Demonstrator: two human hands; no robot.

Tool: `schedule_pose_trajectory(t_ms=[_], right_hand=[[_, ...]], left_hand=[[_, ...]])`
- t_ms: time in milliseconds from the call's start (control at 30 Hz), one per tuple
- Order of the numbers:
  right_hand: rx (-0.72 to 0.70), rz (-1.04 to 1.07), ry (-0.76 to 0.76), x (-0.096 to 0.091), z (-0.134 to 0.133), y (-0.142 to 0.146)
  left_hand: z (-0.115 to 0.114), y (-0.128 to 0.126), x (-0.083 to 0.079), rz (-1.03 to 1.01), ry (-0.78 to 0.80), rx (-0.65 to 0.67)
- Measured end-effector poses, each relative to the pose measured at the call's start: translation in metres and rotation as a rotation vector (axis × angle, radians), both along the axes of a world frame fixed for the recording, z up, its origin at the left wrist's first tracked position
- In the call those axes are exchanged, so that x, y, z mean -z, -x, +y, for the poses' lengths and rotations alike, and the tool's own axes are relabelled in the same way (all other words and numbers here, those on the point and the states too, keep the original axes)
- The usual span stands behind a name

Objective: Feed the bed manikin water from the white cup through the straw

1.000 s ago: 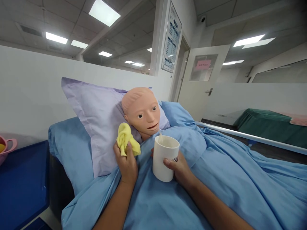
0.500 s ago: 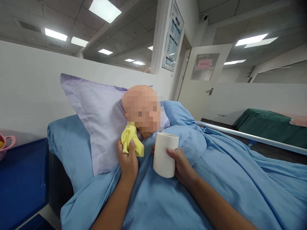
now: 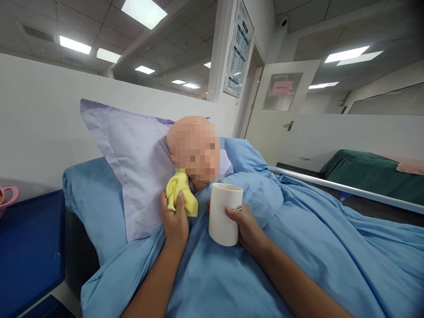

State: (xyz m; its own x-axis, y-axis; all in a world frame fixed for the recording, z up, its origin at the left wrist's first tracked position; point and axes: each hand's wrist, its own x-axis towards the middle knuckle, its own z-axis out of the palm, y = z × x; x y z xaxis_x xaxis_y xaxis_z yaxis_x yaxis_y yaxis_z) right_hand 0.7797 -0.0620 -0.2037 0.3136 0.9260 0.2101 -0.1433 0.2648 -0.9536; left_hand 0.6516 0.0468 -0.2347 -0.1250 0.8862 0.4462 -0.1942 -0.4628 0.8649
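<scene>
My left hand [image 3: 175, 223] is closed around a folded yellow cloth [image 3: 183, 194], close beside the chin and neck of a bald manikin [image 3: 190, 126]. Whether the cloth touches the manikin I cannot tell. In my right hand [image 3: 250, 229] is a white mug [image 3: 223, 216], upright, in front of the manikin's chin and above the blue quilt [image 3: 202, 282]. A thin pale stick or straw stands up at the mug's far rim; the contents are hidden. The manikin's head rests on a pale lilac pillow [image 3: 142, 176], and its face is blurred out.
To the left stands a dark blue tabletop [image 3: 29, 238] with a pink handled container [image 3: 9, 196] at the picture's edge. A metal bed rail [image 3: 344, 192] runs along the far side. Behind are a white door [image 3: 278, 128] and a green-covered bed [image 3: 357, 170].
The view has shifted slightly, so everything sits a little further left. Both hands keep their holds on the cloth and the mug.
</scene>
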Motion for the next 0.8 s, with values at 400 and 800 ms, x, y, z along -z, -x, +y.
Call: schedule_pose_trajectory(t_ms=[400,800], right_hand=[[-0.025,-0.067,-0.015,0.0027,0.0002,-0.0012],[-0.019,-0.046,-0.004,0.0021,-0.0005,-0.001]], left_hand=[[-0.0017,0.0012,-0.0001,-0.039,0.012,0.029],[-0.0061,0.003,-0.0052,-0.06,0.041,0.154]])
